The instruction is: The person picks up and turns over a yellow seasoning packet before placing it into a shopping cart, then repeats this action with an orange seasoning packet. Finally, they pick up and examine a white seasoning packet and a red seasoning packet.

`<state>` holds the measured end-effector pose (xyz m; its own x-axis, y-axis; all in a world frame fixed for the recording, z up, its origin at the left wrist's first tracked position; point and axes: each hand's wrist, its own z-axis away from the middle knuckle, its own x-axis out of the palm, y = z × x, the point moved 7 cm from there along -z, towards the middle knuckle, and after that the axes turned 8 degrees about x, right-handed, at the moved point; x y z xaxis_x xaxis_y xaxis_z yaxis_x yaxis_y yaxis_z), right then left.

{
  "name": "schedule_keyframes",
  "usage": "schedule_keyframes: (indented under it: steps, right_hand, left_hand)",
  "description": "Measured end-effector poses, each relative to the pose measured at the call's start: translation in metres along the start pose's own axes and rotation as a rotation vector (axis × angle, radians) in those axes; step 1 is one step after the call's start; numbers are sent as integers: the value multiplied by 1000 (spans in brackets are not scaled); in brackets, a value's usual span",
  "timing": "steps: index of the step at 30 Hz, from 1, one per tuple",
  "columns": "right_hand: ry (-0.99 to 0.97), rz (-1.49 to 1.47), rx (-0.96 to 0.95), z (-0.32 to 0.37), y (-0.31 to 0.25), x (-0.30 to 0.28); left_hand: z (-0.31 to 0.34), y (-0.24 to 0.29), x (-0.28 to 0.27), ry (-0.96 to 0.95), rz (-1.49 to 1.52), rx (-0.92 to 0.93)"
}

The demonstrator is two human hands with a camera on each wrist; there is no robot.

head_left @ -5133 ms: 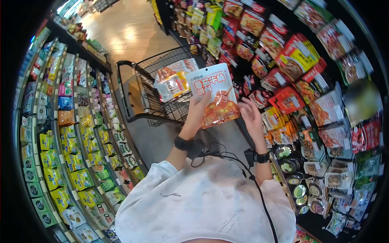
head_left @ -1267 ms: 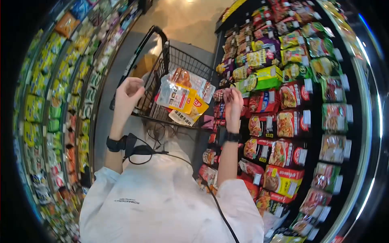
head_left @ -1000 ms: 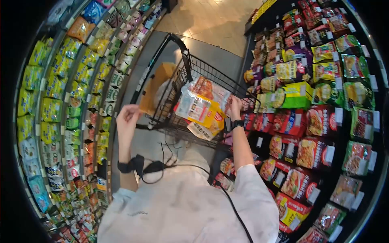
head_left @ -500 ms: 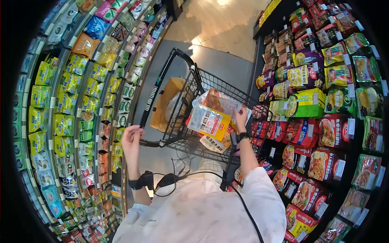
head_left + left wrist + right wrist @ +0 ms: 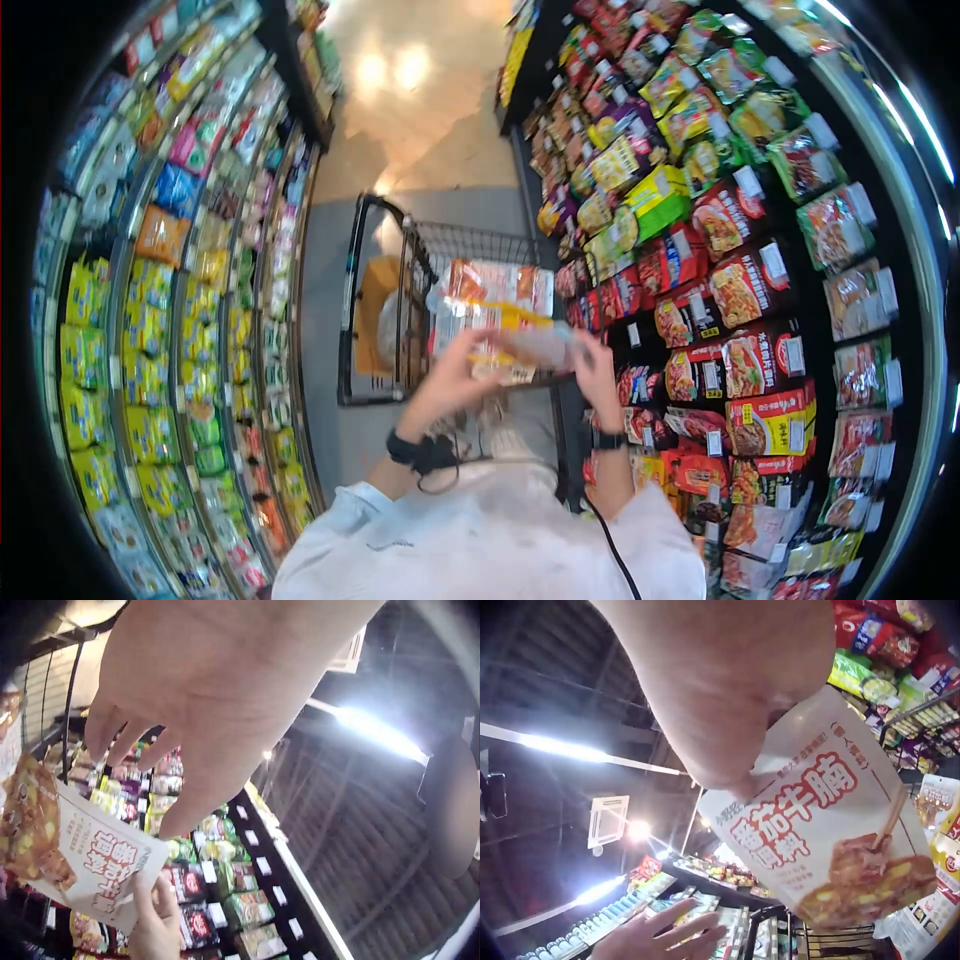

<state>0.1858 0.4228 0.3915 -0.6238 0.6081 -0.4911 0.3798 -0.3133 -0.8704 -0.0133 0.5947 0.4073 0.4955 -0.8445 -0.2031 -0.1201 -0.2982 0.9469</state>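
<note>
My right hand (image 5: 597, 375) pinches a seasoning packet (image 5: 817, 817) by its top edge, above the shopping cart. The packet is white, with red and orange lettering and a picture of stewed meat on its lower part; in the head view it is blurred and seen nearly edge-on. Facing it from the left is my left hand (image 5: 452, 382), fingers spread and holding nothing. The left wrist view shows the packet (image 5: 82, 851) hanging below the left palm, with the right thumb and fingers at its top edge. More packets (image 5: 500, 283) lie in the black wire cart (image 5: 470, 240).
Shelves of green and yellow packets (image 5: 150, 400) line the left side. On the right stands a rack of red, green and black pouches (image 5: 745, 290) with price tags. A cardboard box (image 5: 375, 315) sits by the cart's handle (image 5: 352, 290).
My right hand has come up from the cart with the white packet in it. My left hand has moved from beside the cart handle towards the packet. The head view has turned.
</note>
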Motion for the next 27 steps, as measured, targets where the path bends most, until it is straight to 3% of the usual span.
schedule_keyframes:
  steps: [2,3,6,9,10,12,14,15,16,18,20,21,25,27]
  right_hand:
    - [52,112,-86,43,-7,-13]
    - [9,35,102,66,-17,-20]
    - [107,-70,124,126,-34,-48]
    - [297,-34,204,190,-22,-84]
    - [363,-22,247,209,-23,-99]
    - [697,48,178,257,-23,-133]
    - [930,-129,273,315,14,-153]
    - [943,-155,383,348,34,-158]
    - [902,-362,371,373,44,-159]
    - [766,-497,401,428,70,-156]
    - [733,-498,415,483,86,-150]
    - [712,-502,417,509,90,-148]
    - [1019,-737,319,613,86,-176]
    - [1146,-644,343,659,88,-195]
  left_hand:
    - [-6,10,38,-133,-65,166]
    - [-2,5,62,-218,-9,112]
    - [4,40,118,-466,21,159]
    - [23,45,180,-751,73,87]
    - [31,51,198,-722,82,154]
    - [47,59,235,-747,-36,251]
    - [60,78,271,-721,42,266]
    - [68,104,287,-692,162,222]
    - [83,96,310,-706,261,156]
    - [109,113,354,-787,269,106]
    - [147,149,399,-841,463,-101]
    - [166,168,418,-875,441,-90]
    - [237,207,496,-997,485,-66]
    - [263,209,534,-1054,575,10]
